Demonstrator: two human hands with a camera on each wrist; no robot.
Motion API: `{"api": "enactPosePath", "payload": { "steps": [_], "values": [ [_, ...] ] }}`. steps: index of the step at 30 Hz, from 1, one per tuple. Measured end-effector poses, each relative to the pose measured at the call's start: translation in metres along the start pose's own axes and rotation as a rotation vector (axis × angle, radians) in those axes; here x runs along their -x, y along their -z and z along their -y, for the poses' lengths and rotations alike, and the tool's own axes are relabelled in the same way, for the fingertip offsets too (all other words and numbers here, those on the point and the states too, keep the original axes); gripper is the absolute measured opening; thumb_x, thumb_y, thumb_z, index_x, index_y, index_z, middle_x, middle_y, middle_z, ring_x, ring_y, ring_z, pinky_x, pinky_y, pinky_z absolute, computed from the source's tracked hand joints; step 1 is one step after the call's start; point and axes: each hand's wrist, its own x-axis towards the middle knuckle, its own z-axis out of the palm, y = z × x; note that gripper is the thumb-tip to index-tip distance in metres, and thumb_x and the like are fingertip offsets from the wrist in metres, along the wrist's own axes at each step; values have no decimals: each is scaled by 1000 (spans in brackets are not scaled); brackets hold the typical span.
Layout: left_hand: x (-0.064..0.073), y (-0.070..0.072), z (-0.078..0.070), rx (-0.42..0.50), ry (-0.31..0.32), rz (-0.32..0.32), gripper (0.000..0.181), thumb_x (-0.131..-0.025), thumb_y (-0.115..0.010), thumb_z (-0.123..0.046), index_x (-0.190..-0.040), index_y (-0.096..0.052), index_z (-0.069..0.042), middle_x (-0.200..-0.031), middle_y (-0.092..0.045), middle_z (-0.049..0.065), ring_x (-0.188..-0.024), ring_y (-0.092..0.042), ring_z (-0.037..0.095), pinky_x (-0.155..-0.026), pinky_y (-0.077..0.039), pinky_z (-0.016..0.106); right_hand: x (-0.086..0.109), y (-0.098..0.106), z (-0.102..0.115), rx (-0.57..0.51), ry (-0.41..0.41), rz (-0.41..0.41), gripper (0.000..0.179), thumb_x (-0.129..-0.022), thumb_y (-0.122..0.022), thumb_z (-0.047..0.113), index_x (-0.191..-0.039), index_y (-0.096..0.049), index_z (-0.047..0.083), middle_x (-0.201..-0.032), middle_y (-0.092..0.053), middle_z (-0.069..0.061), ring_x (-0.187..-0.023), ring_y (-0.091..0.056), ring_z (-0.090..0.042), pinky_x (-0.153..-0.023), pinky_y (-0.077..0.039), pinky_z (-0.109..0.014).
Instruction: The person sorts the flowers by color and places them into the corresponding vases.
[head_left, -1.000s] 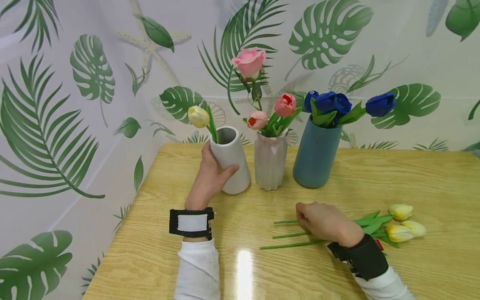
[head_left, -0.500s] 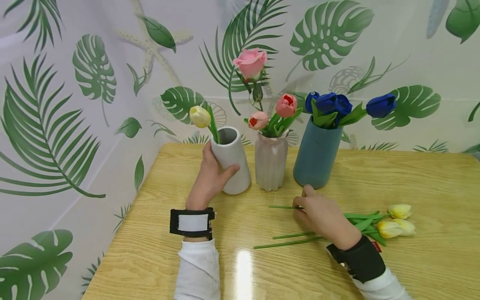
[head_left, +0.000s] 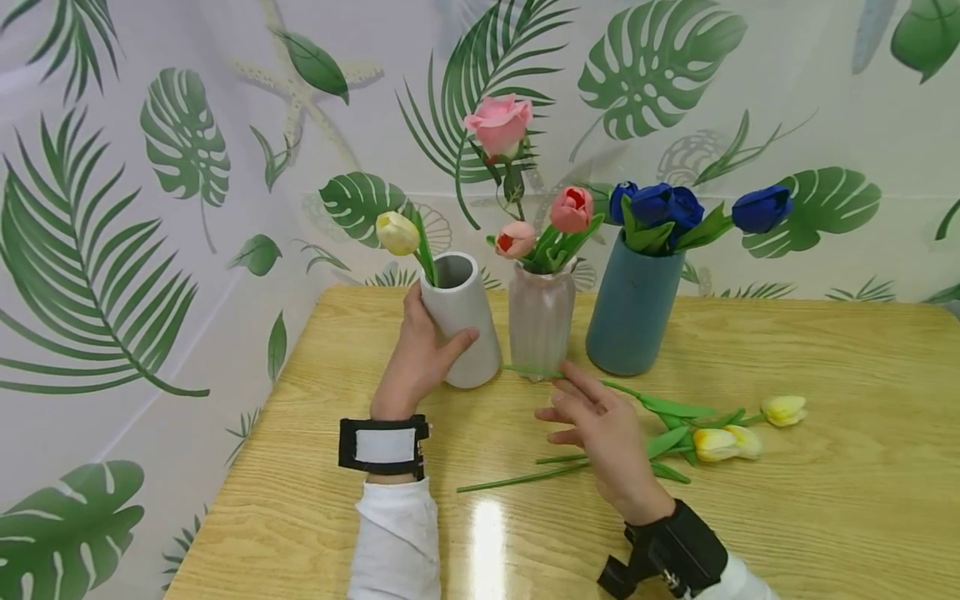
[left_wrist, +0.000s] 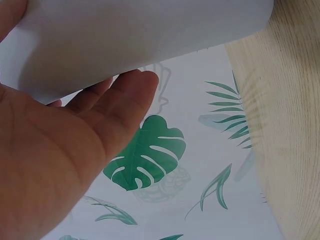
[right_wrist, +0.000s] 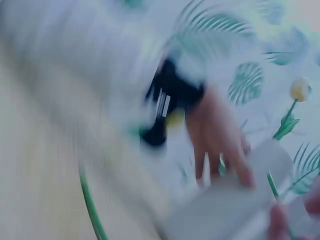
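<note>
My left hand (head_left: pixel 416 362) grips the white vase (head_left: pixel 471 337) round its side, thumb across the front. A single pale yellow tulip (head_left: pixel 397 233) leans out of that vase. My right hand (head_left: pixel 611 442) pinches the green stem of a yellow tulip (head_left: pixel 783 411) between thumb and fingertips, its cut end pointing left toward the white vase. Two more yellow tulips (head_left: pixel 720 443) lie on the table under the right hand, stems to the left. The blurred right wrist view shows the pinched stem (right_wrist: pixel 272 184) in front of the white vase.
A ribbed pinkish vase (head_left: pixel 542 325) with a rose and two pink tulips stands right of the white one. Beyond it is a blue-grey vase (head_left: pixel 633 308) with several blue tulips. A leaf-patterned wall covering (head_left: pixel 262 208) rises behind the wooden table (head_left: pixel 840 367).
My right hand has picked out one tulip by its stem and moved it up and left toward the vases. The two other tulips have slid left. The left hand has stayed on the white vase.
</note>
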Motion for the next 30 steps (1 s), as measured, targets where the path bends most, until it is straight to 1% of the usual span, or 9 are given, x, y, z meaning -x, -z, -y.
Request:
{"api": "enactPosePath", "payload": {
  "steps": [4,6,8,11,13,18,20,24,30],
  "values": [
    [1,0,-1,0,2,2,95,-92,-72,-21,-155,-2,-6,-150,-31,19,-137,-38,33,-114,-31,52,4,-3,3,-390,-208,-105,22,-107,-43,19,-128,-48,14,-119,-55,1,-81,-59,-3,-70,-48,-14],
    [1,0,-2,1,2,1,95,-92,-72,-21,-155,-2,-7,-150,-31,18,-137,-38,33,-114,-31,52,4,0,5,-545,-285,-140,14,-108,-41,24,-118,-46,16,-107,-54,5,-76,-56,-2,-68,-46,-12],
    [1,0,-3,5,0,-1,95,-92,-72,-20,-155,-3,-7,-150,-31,18,-137,-39,33,-114,-31,52,3,3,6,-663,-334,-146,19,-108,-40,28,-118,-46,14,-101,-53,5,-72,-56,-1,-65,-47,-10],
    [1,0,-3,6,3,-2,95,-92,-73,-20,-155,-3,-6,-150,-31,18,-137,-39,34,-114,-32,52,0,6,6,-777,-388,-135,27,-107,-39,32,-127,-38,13,-98,-54,3,-66,-58,-1,-62,-47,-9],
    [1,0,-3,5,9,-2,95,-91,-73,-21,-155,-3,-7,-150,-32,18,-137,-39,34,-113,-32,52,-1,7,5,-784,-389,-121,29,-107,-39,32,-131,-34,18,-99,-56,3,-65,-58,-1,-61,-48,-10],
    [1,0,-2,7,25,-4,96,-91,-73,-22,-155,-3,-8,-150,-32,17,-137,-39,33,-114,-32,52,0,5,3,-610,-271,-94,27,-108,-36,29,-133,-27,25,-97,-62,6,-63,-55,1,-61,-46,-10],
    [1,0,-1,8,25,-4,96,-91,-73,-23,-155,-3,-8,-150,-32,17,-137,-39,33,-114,-32,52,1,3,3,-533,-223,-99,27,-109,-34,27,-134,-26,23,-94,-63,8,-62,-54,2,-61,-45,-11],
    [1,0,0,5,23,-2,95,-91,-73,-23,-155,-3,-8,-151,-31,17,-137,-39,33,-114,-32,52,4,-1,5,-445,-162,-116,26,-109,-34,24,-134,-27,17,-94,-62,9,-62,-53,1,-61,-45,-13],
    [0,-1,0,-3,22,-3,96,-91,-73,-23,-155,-3,-9,-150,-31,16,-137,-39,32,-114,-32,51,11,-9,4,-393,-35,-140,16,-108,-42,21,-119,-34,12,-102,-66,6,-63,-59,-2,-61,-49,-16]
  ]
}}
